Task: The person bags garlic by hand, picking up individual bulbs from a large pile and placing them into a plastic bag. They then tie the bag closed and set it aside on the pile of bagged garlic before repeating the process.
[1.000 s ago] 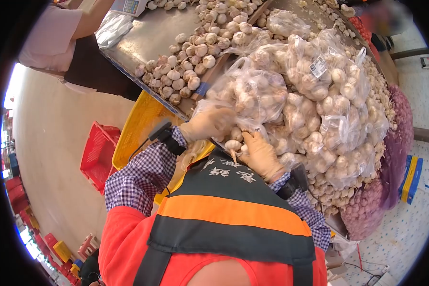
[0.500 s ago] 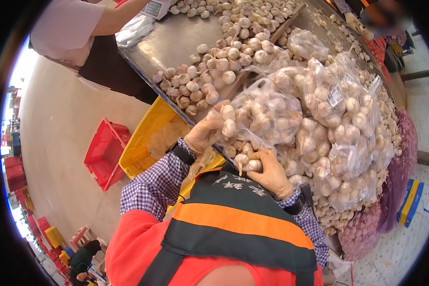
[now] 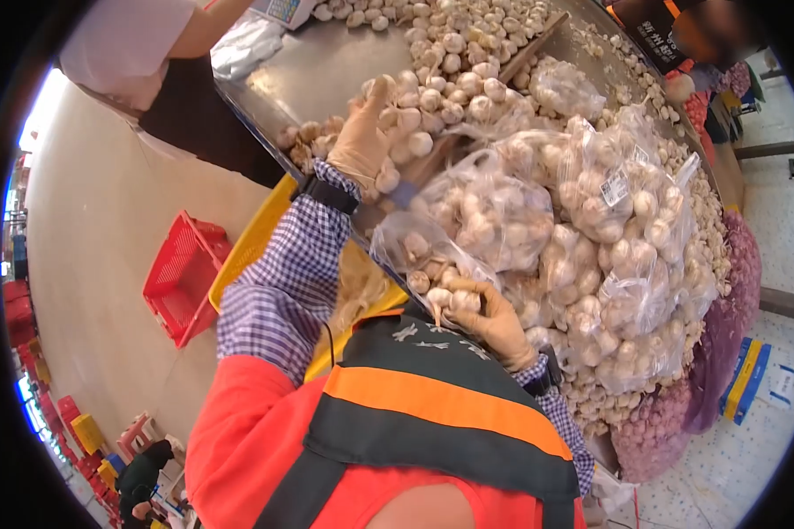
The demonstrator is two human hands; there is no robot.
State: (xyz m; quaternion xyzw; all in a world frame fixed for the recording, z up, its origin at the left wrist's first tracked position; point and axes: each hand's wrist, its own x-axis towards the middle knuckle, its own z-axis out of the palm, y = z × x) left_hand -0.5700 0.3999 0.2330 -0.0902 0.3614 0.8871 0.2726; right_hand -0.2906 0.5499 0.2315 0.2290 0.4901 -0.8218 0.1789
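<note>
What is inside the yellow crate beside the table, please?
Crumpled translucent plastic shows inside the yellow crate; the checked left sleeve and metal table hide whatever else may lie there.

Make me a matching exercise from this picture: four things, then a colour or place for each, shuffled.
1. Left hand
2. Right hand
3. Basket on the open floor
4. Apron stripe

A. Orange
B. At garlic bulbs near the apron
C. Red
D. At loose garlic beside the bare tabletop

Pairs: 1-D, 2-B, 3-C, 4-A
</note>
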